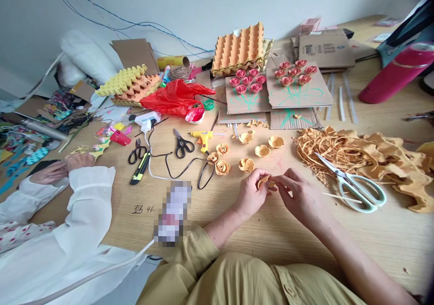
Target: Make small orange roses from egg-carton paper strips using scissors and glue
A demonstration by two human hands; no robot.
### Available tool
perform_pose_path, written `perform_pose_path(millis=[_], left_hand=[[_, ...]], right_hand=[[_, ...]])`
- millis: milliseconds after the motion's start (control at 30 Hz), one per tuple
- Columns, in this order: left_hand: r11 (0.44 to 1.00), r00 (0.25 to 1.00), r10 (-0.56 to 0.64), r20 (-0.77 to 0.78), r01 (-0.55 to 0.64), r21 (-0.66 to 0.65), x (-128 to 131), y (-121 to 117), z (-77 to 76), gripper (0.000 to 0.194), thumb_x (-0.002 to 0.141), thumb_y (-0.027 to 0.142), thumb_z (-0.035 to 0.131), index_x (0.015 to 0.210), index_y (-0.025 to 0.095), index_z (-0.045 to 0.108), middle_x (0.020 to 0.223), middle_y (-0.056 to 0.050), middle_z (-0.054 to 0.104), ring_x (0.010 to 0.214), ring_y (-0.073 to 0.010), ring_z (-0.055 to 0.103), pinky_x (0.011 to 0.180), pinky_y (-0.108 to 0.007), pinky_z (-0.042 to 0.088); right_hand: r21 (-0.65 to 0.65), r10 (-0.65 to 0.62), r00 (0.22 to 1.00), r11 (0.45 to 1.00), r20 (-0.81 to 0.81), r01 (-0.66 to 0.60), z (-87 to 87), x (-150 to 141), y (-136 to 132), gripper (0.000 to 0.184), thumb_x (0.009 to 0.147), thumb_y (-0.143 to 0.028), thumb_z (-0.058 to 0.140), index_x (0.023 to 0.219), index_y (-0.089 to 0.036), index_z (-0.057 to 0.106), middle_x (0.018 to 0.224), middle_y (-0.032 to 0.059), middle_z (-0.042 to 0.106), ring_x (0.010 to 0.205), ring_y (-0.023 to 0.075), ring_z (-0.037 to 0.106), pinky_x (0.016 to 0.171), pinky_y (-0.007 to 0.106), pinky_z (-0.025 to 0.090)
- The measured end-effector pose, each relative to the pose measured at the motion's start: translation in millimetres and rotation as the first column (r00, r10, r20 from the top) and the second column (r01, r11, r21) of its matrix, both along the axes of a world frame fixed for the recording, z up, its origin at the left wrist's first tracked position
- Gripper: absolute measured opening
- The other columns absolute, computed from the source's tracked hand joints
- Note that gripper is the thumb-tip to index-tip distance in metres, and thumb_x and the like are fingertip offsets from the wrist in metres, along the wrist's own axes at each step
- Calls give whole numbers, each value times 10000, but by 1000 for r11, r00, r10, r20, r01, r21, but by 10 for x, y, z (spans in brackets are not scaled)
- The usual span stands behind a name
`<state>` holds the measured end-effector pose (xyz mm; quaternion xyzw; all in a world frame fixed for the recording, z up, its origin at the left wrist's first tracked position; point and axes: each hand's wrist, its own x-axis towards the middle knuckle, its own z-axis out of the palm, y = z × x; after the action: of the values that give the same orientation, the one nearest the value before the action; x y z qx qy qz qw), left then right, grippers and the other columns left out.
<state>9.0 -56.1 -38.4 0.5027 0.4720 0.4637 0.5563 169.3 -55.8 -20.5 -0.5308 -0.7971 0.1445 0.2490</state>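
My left hand (251,192) and my right hand (298,194) meet over the wooden table (237,223), both pinched on a small yellow-brown egg-carton flower piece (264,181). Just beyond my fingers lie several finished yellow-brown paper roses (223,167) and open cup-shaped flowers (262,150). Large scissors with pale green handles (356,185) rest to the right of my right hand, on a heap of carton scraps (356,153).
A yellow glue gun (202,138), two black scissors (182,144), a utility knife (140,168) and a red plastic bag (174,97) lie further back. Cardboard sheets with pink roses (247,81), egg trays (239,47) and a pink bottle (396,72) stand behind. A person in white sleeves (77,214) sits at left.
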Motion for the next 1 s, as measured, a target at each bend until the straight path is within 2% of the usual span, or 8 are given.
perform_pose_path(millis=[133,333,467,567,667,800,1000], left_hand=[[1000,1000,-7,20,8,-7,-2,11,13,170,922,325,615,964,164,579,936,-53,706,652,-130,731,579,-207,609],[1000,999,-2,52,2,-1,-16,23,-3,201,912,334,630,1016,173,568,924,-47,719,652,-136,735,581,-219,618],[1000,998,-10,58,11,-29,-21,20,-11,205,909,336,628,1015,168,580,931,-51,718,654,-136,738,571,-214,617],[998,999,-15,39,17,-59,-27,17,6,213,912,349,626,1017,168,584,920,-54,723,665,-145,743,526,-193,596],[1000,1000,-4,20,4,-28,-31,13,24,229,916,370,628,1027,175,586,933,-52,720,685,-149,745,509,-183,582],[999,1000,16,1,-16,45,-29,10,25,227,918,394,626,962,176,581,920,-40,700,691,-140,736,590,-216,610],[997,999,23,-35,-20,75,-31,18,33,200,901,356,647,872,175,567,774,-5,668,665,-136,719,612,-221,589]], right_hand=[[73,35,996,996,85,-41,27,2,2,234,954,-220,510,935,-216,743,803,28,571,624,134,547,522,255,326],[93,66,996,993,64,-72,-2,11,11,269,967,-193,497,1098,-233,728,826,30,569,675,141,561,567,252,364],[138,84,991,986,101,-97,13,13,3,249,969,-188,498,1005,-214,743,814,39,558,676,151,549,572,267,356],[173,82,989,980,124,-103,21,13,1,255,966,-173,494,1013,-210,742,816,43,561,679,159,547,572,275,354],[110,52,998,992,34,-56,3,15,11,246,969,-193,509,1090,-213,722,850,39,588,657,148,557,560,268,372],[0,37,996,999,-86,-37,-16,18,26,239,974,-219,516,1103,-225,717,869,32,604,645,137,571,587,264,412],[33,43,998,999,-49,-42,29,18,7,220,966,-209,530,1049,-232,733,844,24,587,648,138,574,566,259,391]])
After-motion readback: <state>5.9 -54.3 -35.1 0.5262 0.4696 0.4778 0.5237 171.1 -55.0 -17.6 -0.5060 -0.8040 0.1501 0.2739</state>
